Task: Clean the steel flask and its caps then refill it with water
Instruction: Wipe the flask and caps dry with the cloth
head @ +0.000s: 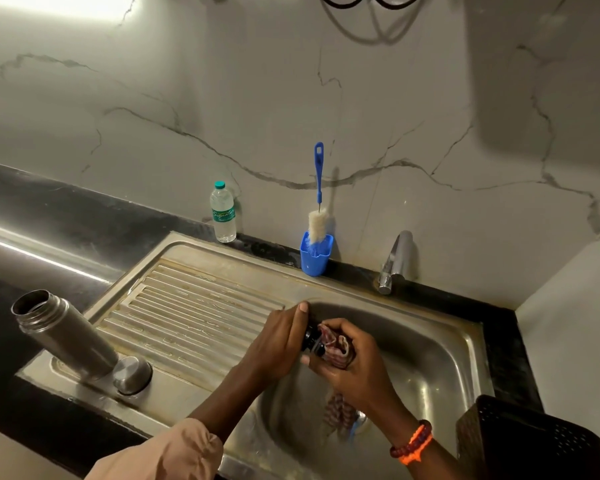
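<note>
The steel flask [65, 332] stands open-mouthed on the sink's front left corner. A steel cap [132, 374] sits upside down right beside its base. Over the basin, my left hand [278, 344] grips a small black inner cap [313, 340]. My right hand [352, 362] presses a striped cloth [336, 344] against that cap, fingers curled round the cloth. The cloth's loose end [338, 412] hangs down toward the drain.
The steel sink [458, 358] has a ribbed drainboard [194, 313] on the left. A tap [395, 261] sits at the back wall. A blue holder [315, 254] with a bottle brush [317, 216] and a plastic water bottle [223, 213] stand behind. A black perforated basket [534, 441] is at front right.
</note>
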